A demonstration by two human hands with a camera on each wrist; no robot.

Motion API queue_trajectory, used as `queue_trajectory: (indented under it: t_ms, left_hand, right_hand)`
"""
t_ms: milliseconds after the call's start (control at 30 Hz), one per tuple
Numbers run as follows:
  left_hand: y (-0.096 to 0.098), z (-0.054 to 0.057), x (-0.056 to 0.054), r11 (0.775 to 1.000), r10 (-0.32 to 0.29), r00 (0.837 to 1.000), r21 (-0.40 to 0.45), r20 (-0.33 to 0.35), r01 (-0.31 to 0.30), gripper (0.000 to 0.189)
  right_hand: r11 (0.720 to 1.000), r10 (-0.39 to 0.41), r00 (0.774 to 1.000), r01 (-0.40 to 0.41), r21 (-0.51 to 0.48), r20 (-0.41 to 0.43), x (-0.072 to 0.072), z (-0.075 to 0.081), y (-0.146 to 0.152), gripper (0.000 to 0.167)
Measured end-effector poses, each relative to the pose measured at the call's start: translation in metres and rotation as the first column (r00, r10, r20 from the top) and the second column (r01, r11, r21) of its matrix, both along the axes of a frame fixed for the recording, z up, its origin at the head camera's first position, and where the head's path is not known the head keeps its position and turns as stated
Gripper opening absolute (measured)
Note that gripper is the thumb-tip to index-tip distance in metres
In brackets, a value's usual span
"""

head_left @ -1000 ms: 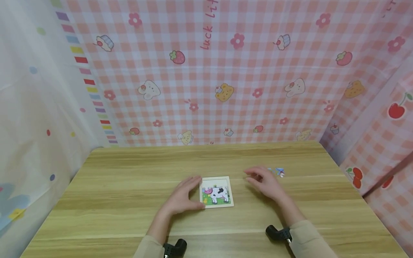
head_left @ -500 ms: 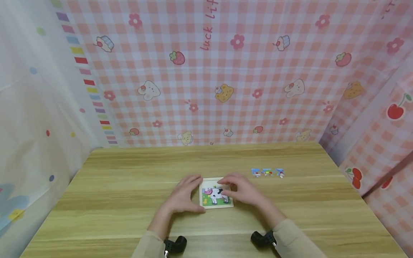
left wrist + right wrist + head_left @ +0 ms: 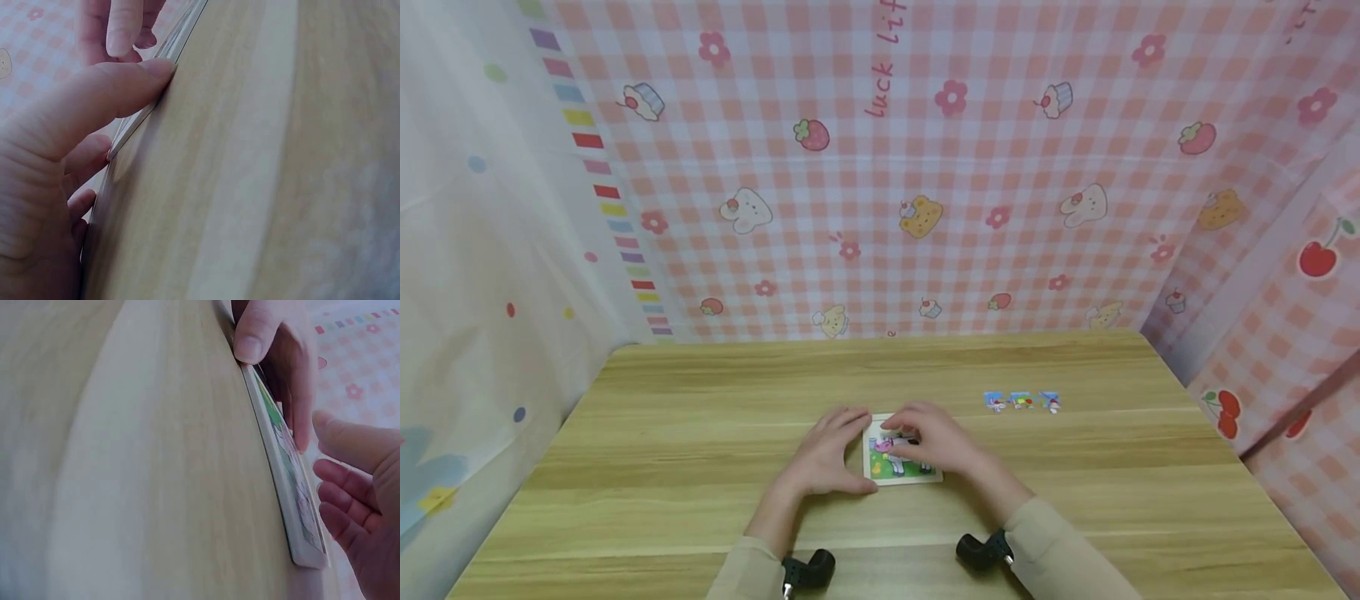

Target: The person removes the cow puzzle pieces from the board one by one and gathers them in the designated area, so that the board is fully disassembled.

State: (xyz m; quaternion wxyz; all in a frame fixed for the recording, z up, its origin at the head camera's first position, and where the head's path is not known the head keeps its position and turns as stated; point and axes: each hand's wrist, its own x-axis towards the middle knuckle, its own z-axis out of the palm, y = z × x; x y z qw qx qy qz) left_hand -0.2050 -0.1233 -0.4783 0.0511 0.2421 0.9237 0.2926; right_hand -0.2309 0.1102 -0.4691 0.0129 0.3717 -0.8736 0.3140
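A small square jigsaw puzzle board (image 3: pixel 904 481) with a pale wooden frame and a black-and-white cow picture lies on the table. My left hand (image 3: pixel 823 458) holds it from the left, thumb at the near corner and fingertips at the far one; its thumb (image 3: pixel 150 75) presses the frame edge in the left wrist view. Over the picture hovers my right hand (image 3: pixel 936 437), hiding part of the cow. In the right wrist view the right hand (image 3: pixel 375 506) has loosely bent fingers, thumb apart from them, with no piece visible between.
Three small colourful puzzle pieces (image 3: pixel 1021 402) lie in a row to the right of the board, toward the back. Behind the wood-grain table (image 3: pixel 737 375) hangs a pink checked curtain (image 3: pixel 880 167). A black wrist device (image 3: pixel 985 550) sits at each sleeve.
My right hand has moved left from beside the loose pieces to over the board, uncovering those pieces. The left hand and board have stayed nearly still.
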Motion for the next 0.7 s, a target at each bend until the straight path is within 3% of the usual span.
queue_trajectory:
  t_ms: [400, 700]
  left_hand:
    - [0.004, -0.004, -0.002, 0.997, 0.063, 0.995, 0.056, -0.075, -0.059, 0.087]
    - [0.005, -0.001, 0.001, 0.993, 0.087, 0.995, 0.089, -0.055, -0.082, 0.084]
  right_hand:
    - [0.999, -0.043, 0.999, 0.042, 0.026, 0.032, 0.001, -0.001, -0.009, 0.023]
    - [0.996, -0.061, 0.998, 0.060, 0.066, 0.014, 0.002, 0.002, -0.015, 0.019]
